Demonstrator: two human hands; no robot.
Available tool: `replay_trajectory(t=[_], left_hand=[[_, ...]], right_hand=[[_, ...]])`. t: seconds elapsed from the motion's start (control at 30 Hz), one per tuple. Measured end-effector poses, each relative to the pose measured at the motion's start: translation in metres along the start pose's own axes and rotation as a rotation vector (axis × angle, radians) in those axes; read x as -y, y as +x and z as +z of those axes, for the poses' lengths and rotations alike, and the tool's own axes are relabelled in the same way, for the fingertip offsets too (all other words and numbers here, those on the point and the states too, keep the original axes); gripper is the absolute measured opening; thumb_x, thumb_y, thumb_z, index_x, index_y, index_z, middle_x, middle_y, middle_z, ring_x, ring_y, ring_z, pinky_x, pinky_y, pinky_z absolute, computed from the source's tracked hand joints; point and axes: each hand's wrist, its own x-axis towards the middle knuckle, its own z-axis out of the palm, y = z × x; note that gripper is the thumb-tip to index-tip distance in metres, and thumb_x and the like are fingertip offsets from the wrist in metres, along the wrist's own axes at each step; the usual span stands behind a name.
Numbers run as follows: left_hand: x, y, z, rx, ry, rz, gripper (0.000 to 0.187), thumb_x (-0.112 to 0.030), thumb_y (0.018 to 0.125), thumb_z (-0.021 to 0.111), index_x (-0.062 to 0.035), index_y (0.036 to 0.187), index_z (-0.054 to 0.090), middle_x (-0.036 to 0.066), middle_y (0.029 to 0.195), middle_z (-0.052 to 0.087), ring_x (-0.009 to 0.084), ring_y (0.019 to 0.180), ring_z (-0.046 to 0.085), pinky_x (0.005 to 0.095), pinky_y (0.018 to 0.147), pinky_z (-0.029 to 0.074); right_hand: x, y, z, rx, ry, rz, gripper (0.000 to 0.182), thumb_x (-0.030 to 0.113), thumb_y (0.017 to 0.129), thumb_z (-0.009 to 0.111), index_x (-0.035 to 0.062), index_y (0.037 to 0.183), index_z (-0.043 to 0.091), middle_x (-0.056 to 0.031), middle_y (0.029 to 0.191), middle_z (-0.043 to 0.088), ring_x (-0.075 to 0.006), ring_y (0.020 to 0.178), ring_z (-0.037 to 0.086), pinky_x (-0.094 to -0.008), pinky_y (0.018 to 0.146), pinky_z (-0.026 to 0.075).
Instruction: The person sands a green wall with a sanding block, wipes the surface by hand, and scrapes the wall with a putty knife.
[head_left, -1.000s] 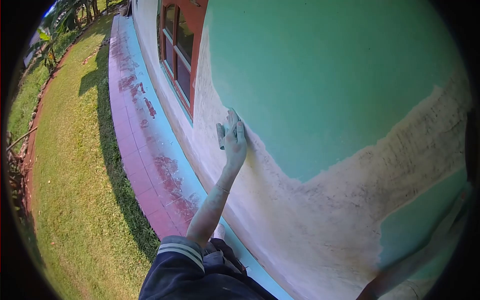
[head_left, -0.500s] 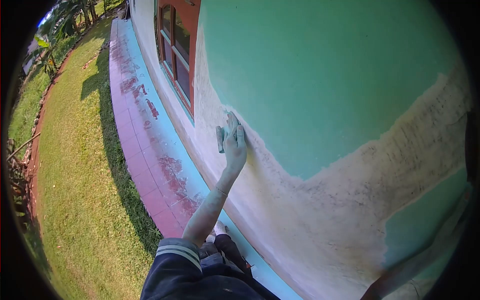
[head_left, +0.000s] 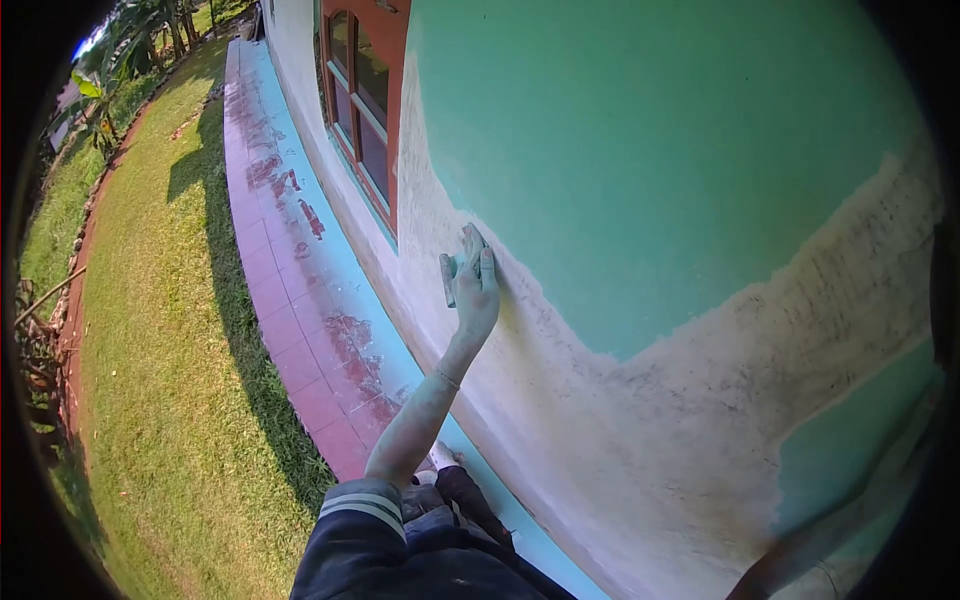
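Observation:
My left hand (head_left: pixel 476 290), dusted with pale green powder, presses a small flat block (head_left: pixel 448 278) against the wall (head_left: pixel 650 200). The block sits at the line where green paint meets the bare whitish patch (head_left: pixel 600 420). My left arm reaches up from a dark sleeve with white stripes (head_left: pixel 365 500). Part of my right forearm (head_left: pixel 785 568) shows in shadow at the lower right, close to the wall; its hand is out of view.
A red-framed window (head_left: pixel 362 110) sits in the wall left of my hand. Below runs a pale blue ledge (head_left: pixel 345 270) and a red tiled walkway (head_left: pixel 270 290), stained with paint. A lawn (head_left: pixel 150 330) lies further left, with plants at its far edge.
My left hand with the block has shifted slightly right and down along the paint edge. The view has moved a little with it.

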Motion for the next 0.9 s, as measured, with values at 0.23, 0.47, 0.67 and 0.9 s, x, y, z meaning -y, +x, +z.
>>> replay_trajectory(t=[0.23, 0.47, 0.67, 0.9], left_hand=[[-0.020, 0.142, -0.043, 0.188, -0.315, -0.430, 0.052, -0.030, 0.111, 0.037, 0.0023, 0.151, 0.043, 0.024, 0.155, 0.045, 0.0311, 0.147, 0.042, 0.0444, 0.125, 0.010], [0.007, 0.015, 0.014, -0.108, 0.010, 0.041, 0.052, -0.030, 0.111, 0.037, 0.0023, 0.151, 0.044, 0.022, 0.152, 0.050, 0.0311, 0.146, 0.043, 0.0458, 0.126, 0.006], [-0.004, 0.155, -0.034, 0.046, -0.145, -0.275, 0.051, -0.031, 0.111, 0.038, 0.0055, 0.144, 0.051, 0.025, 0.129, 0.067, 0.0309, 0.116, 0.066, 0.0481, 0.124, 0.015], [0.002, 0.009, -0.001, 0.023, 0.013, 0.008, 0.054, -0.029, 0.112, 0.034, 0.0044, 0.155, 0.035, 0.020, 0.158, 0.044, 0.0306, 0.150, 0.037, 0.0470, 0.125, 0.003]], right_hand=[[0.002, -0.001, 0.001, 0.008, 0.007, -0.021, 0.070, 0.058, 0.100, 0.051, 0.0119, 0.153, 0.046, -0.0205, 0.163, 0.033, -0.0391, 0.153, 0.026, -0.0646, 0.123, 0.016], [0.002, -0.003, 0.007, 0.005, 0.011, -0.026, 0.070, 0.058, 0.100, 0.051, 0.0118, 0.152, 0.046, -0.0206, 0.163, 0.034, -0.0392, 0.152, 0.026, -0.0646, 0.123, 0.016], [0.006, -0.005, 0.010, 0.015, 0.024, -0.050, 0.070, 0.057, 0.100, 0.051, 0.0116, 0.152, 0.047, -0.0207, 0.163, 0.034, -0.0392, 0.152, 0.027, -0.0645, 0.123, 0.016], [0.007, -0.017, 0.015, 0.030, 0.036, -0.086, 0.069, 0.057, 0.100, 0.051, 0.0115, 0.152, 0.047, -0.0208, 0.162, 0.034, -0.0392, 0.152, 0.027, -0.0645, 0.123, 0.016]])
